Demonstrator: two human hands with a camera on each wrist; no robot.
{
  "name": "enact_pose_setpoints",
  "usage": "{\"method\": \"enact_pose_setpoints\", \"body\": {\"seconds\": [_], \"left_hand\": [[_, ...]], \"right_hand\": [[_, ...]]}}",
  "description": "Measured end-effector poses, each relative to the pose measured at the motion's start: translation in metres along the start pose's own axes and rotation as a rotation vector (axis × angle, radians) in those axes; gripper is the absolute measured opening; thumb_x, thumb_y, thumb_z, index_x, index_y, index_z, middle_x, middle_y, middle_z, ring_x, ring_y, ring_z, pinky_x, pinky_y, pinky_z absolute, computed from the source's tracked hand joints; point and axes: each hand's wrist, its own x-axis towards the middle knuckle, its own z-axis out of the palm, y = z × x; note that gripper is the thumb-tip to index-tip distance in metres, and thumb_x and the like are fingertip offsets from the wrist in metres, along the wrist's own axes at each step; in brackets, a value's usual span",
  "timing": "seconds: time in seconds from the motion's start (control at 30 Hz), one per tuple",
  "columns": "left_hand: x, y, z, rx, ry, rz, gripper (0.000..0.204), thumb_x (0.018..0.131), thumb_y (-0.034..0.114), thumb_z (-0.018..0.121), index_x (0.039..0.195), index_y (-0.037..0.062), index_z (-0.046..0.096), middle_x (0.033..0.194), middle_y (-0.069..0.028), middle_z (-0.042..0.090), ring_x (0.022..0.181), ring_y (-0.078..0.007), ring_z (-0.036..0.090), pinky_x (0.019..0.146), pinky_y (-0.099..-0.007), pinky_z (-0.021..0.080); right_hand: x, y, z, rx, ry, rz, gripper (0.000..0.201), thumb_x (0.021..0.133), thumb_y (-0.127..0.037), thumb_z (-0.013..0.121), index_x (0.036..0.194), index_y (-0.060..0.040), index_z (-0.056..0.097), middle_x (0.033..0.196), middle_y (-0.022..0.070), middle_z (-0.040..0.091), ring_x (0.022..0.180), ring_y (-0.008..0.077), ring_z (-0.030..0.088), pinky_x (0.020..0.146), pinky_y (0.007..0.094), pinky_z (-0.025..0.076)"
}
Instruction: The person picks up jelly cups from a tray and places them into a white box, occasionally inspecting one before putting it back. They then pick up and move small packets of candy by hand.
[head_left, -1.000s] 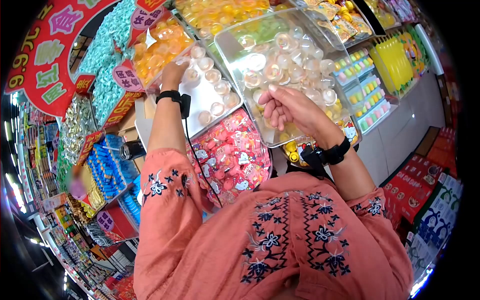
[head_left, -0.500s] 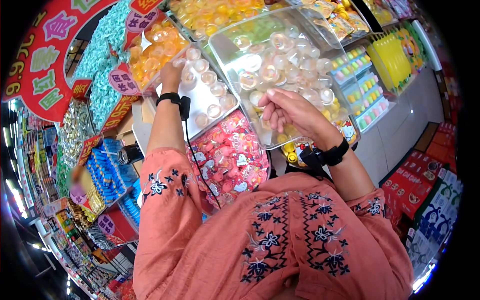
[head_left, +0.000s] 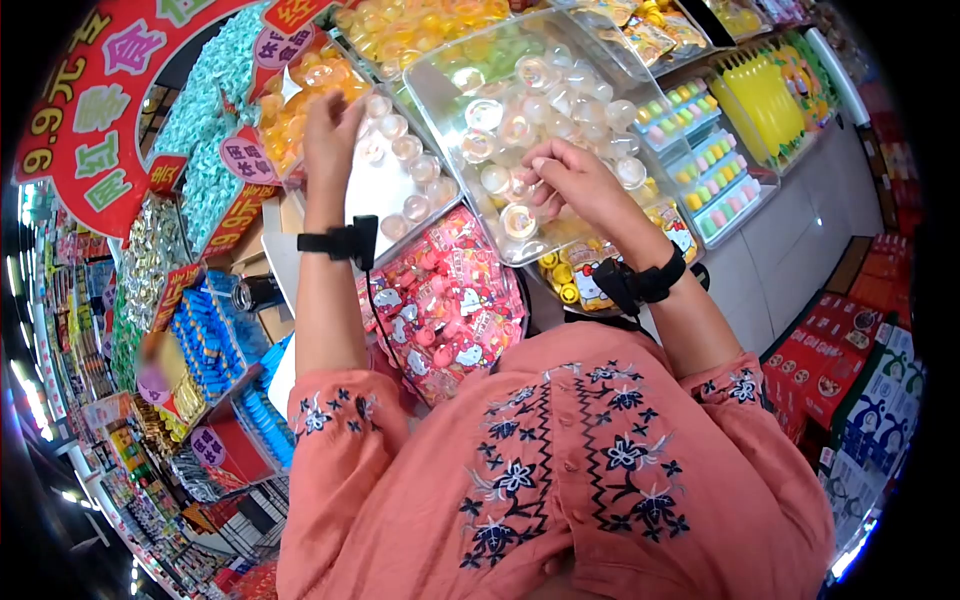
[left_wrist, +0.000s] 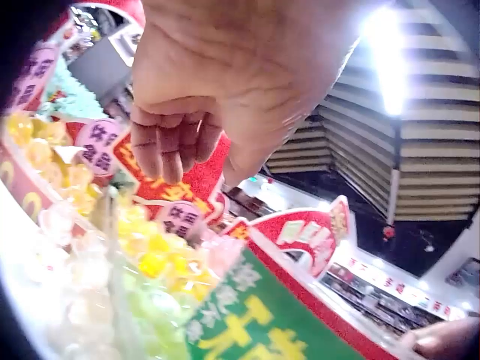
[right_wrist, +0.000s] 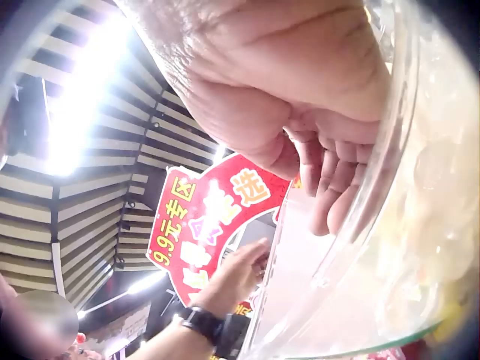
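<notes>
My left hand (head_left: 332, 135) hovers at the border between the orange jelly cups (head_left: 312, 85) and the white-bottomed tray (head_left: 368, 190), where several pale jelly cups (head_left: 407, 147) line the right side. Nothing shows in its loosely bent fingers in the left wrist view. Over the large clear bin (head_left: 508, 258) is my right hand (head_left: 578, 182), its fingers relaxed and half curled close above clear, whitish jelly cups (head_left: 545, 110). In the right wrist view, those fingers (right_wrist: 349, 202) hang beside the transparent plastic wall, with no thing visible in them.
Pink wrapped sweets (head_left: 450, 310) fill a bin nearest my body. Turquoise wrapped sweets (head_left: 205, 120) and red price signs (head_left: 95, 95) stand at left. Small coloured sweets in trays (head_left: 705, 155) and yellow packs (head_left: 760, 110) lie at right, beside the tiled floor (head_left: 775, 250).
My left hand has risen and drawn back from the tray's far left corner. My right hand has shifted slightly left and up over the clear bin. The view has turned a little.
</notes>
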Motion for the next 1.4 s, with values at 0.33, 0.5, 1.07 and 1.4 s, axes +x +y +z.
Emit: {"method": "enact_pose_setpoints", "body": {"seconds": [0.33, 0.5, 1.07, 1.4], "left_hand": [[-0.074, 0.133, 0.078, 0.651, -0.211, 0.740, 0.032, 0.078, 0.016, 0.072, 0.106, 0.0041, 0.063, 0.105, -0.0171, 0.067, 0.110, -0.0360, 0.060, 0.098, -0.0519, 0.039], [-0.067, 0.125, 0.099, 0.969, -0.434, 0.582, 0.023, 0.079, 0.015, 0.065, 0.098, 0.0020, 0.062, 0.094, -0.0195, 0.069, 0.105, -0.0344, 0.062, 0.099, -0.0529, 0.035], [-0.101, 0.191, 0.035, -0.539, -0.352, -0.164, 0.031, 0.097, 0.025, 0.061, 0.117, 0.0014, 0.055, 0.111, -0.0094, 0.063, 0.102, -0.0217, 0.065, 0.083, -0.0330, 0.053], [-0.152, 0.177, 0.006, -1.277, -0.253, -0.564, 0.033, 0.105, 0.024, 0.046, 0.120, -0.0046, 0.054, 0.107, -0.0152, 0.066, 0.094, -0.0244, 0.071, 0.071, -0.0327, 0.062]], "right_hand": [[-0.013, 0.006, 0.010, -0.086, 0.086, -0.193, 0.019, 0.095, -0.014, 0.054, 0.107, -0.0013, 0.058, 0.087, 0.0036, 0.062, 0.070, 0.0106, 0.061, 0.060, 0.0258, 0.050], [-0.018, 0.004, 0.012, -0.085, 0.087, -0.248, 0.017, 0.095, -0.012, 0.054, 0.106, 0.0012, 0.058, 0.087, 0.0043, 0.062, 0.071, 0.0112, 0.060, 0.064, 0.0272, 0.052], [-0.037, -0.029, 0.005, 0.320, -0.071, -0.203, 0.043, 0.099, -0.024, 0.056, 0.134, -0.0001, 0.047, 0.114, 0.0098, 0.061, 0.090, 0.0166, 0.068, 0.068, 0.0271, 0.056], [-0.038, -0.039, 0.033, 0.259, -0.212, -0.200, 0.033, 0.097, -0.028, 0.061, 0.115, -0.0008, 0.056, 0.094, 0.0070, 0.066, 0.071, 0.0102, 0.063, 0.056, 0.0224, 0.052]]}}
